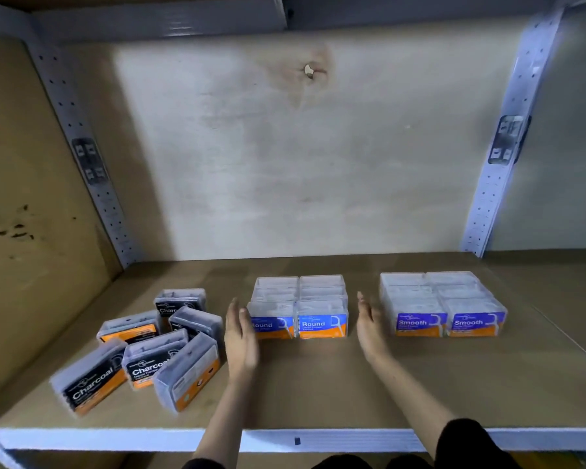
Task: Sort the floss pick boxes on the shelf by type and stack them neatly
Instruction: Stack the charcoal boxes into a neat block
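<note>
Head view: my left hand (240, 336) and right hand (369, 328), fingers straight, flank Round boxes (300, 306), back from front edge of shelf (318, 387).

Pale back panel (251, 170) (knot (308, 72) up top) btwn perforated uprights (487, 198).

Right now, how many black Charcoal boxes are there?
6 Charcoal boxes, heaped left of the left hand: one at the back, two in the middle, three in front. Others may be hidden.
</note>
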Available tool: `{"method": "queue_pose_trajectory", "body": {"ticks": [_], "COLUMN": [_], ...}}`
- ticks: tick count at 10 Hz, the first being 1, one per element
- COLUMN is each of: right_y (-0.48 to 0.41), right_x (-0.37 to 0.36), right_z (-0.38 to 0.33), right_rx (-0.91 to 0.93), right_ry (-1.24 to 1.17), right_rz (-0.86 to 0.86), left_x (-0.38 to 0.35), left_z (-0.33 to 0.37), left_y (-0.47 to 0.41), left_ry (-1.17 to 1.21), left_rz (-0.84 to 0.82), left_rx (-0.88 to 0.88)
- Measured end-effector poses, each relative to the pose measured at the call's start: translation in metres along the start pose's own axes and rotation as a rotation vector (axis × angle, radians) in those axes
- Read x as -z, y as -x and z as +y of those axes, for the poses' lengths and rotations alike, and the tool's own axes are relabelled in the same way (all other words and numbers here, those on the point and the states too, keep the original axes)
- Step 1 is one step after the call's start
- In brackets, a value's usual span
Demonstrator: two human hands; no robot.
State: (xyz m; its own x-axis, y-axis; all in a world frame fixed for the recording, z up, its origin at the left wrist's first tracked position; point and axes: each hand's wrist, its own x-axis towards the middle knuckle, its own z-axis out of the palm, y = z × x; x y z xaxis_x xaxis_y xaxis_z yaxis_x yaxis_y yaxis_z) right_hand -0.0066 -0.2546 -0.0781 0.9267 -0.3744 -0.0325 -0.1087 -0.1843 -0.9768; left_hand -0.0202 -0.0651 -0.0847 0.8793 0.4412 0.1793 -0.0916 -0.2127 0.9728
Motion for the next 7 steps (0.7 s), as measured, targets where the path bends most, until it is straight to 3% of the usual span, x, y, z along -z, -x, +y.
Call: {"method": "queue_pose_trajectory", "body": {"ticks": [4, 7], "right_y": [0.016, 0.011], "right_x": [-0.012, -0.019], "right_z": [0.005, 0.004], "right_rx": [-0.098, -0.099], "right_ry": [-0.106, -0.196], "right_rz": [-0.071, -0.052], "left_x": [-0.006, -0.006], "left_z": [-0.006, -0.009], "left_y": [-0.002, -0.001], "left_ry": [0.202, 0.17], "left_rz": [-0.073, -0.127], "left_rx": [0.119, 0.111]}}
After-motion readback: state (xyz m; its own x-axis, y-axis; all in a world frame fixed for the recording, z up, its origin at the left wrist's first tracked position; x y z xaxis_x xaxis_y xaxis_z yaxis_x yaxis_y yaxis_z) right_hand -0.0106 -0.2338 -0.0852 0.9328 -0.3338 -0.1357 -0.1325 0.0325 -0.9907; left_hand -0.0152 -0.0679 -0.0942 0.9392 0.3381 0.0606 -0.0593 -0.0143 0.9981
